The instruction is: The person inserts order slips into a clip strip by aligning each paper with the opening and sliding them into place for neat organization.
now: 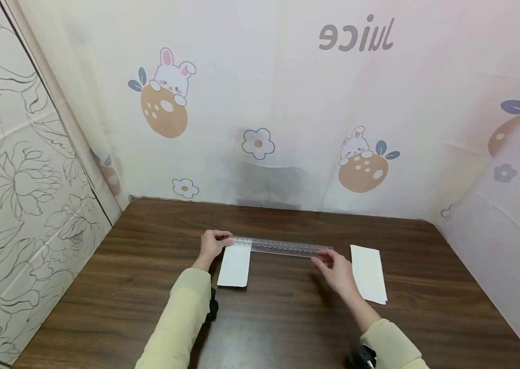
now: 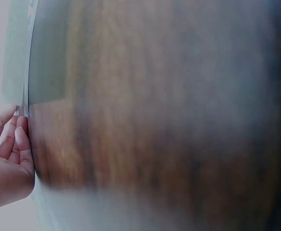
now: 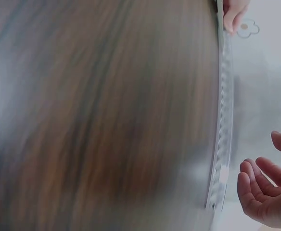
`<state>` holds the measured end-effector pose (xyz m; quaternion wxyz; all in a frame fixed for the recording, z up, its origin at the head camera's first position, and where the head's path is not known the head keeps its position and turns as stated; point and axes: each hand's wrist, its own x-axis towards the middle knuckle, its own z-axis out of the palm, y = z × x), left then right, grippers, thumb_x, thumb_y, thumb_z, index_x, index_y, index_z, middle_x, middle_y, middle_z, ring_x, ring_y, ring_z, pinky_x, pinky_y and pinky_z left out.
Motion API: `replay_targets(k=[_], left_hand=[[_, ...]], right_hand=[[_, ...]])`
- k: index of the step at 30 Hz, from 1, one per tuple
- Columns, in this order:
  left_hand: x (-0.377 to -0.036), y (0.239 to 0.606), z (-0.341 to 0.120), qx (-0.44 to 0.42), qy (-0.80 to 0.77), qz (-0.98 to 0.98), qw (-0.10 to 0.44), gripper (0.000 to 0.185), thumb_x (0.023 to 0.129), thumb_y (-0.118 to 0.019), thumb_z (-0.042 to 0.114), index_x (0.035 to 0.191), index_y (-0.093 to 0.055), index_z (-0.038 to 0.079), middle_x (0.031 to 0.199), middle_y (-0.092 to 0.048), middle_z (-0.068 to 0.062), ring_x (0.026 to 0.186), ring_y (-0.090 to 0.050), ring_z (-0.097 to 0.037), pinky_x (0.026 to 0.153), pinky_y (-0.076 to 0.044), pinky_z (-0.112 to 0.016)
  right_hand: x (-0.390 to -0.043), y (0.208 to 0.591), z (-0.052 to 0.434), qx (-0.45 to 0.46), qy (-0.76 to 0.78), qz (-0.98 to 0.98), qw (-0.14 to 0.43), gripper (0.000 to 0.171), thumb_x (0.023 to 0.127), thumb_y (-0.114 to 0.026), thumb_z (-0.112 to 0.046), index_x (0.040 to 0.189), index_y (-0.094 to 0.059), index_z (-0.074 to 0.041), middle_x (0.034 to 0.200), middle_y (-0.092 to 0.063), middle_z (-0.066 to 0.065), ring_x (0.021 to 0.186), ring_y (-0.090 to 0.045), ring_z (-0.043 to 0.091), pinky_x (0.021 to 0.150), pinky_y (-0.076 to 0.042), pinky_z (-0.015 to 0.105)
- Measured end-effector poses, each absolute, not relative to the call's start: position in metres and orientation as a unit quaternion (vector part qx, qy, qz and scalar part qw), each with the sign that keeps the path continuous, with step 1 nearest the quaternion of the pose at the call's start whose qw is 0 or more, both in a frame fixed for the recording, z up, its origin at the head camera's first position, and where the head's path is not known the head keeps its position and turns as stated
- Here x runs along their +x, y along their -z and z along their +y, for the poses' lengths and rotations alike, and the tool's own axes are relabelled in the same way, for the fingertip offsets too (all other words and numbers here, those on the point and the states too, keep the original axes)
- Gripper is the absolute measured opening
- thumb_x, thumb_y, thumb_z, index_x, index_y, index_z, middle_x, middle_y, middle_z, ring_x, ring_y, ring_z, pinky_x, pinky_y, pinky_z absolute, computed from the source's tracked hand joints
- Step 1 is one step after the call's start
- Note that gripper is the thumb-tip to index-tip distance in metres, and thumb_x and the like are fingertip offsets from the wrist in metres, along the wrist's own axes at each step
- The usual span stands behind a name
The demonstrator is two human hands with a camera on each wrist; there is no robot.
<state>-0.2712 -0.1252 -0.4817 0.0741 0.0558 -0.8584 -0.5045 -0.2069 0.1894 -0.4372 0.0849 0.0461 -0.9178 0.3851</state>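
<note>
— What do you hold?
— My left hand (image 1: 212,245) pinches one end of the clear ruler (image 1: 283,247), over a paper slip's (image 1: 234,265) top edge. My right hand (image 1: 336,269) hovers loose-fingered just beside the other end.
— Room?
— Bare table (image 1: 287,318) between my hands; another slip (image 1: 369,273) lies just outside my right.

wrist views' table (image 2: 155,120) badly blurred, left hand (image 2: 6,154) cut by frame edge
</note>
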Motion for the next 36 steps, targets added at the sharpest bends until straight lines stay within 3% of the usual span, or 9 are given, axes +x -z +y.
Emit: replay_targets(k=[20,36], left_hand=[[-0.276,0.48,-0.129,0.063,0.512,-0.854,0.07,0.01,0.075,-0.071,0.011,0.084,-0.072,0.006,0.079,-0.063,-0.005,0.068,-0.05,-0.017,0.061,-0.041,-0.028],[-0.274,0.483,-0.126,0.063,0.505,-0.858,0.072,0.01,0.075,-0.071,0.01,0.084,-0.072,0.005,0.078,-0.063,-0.005,0.069,-0.05,-0.016,0.061,-0.041,-0.029]], right_hand=[[-0.205,0.44,0.251,0.02,-0.324,-0.942,0.091,0.038,0.084,-0.061,-0.02,0.108,-0.056,0.008,0.096,-0.059,0.024,0.086,-0.057,0.035,0.076,-0.043,0.044],[-0.211,0.441,0.281,-0.059,-0.289,-0.954,0.06,0.05,0.082,-0.061,-0.023,0.115,-0.048,0.012,0.111,-0.048,0.035,0.099,-0.047,0.046,0.081,-0.036,0.05]])
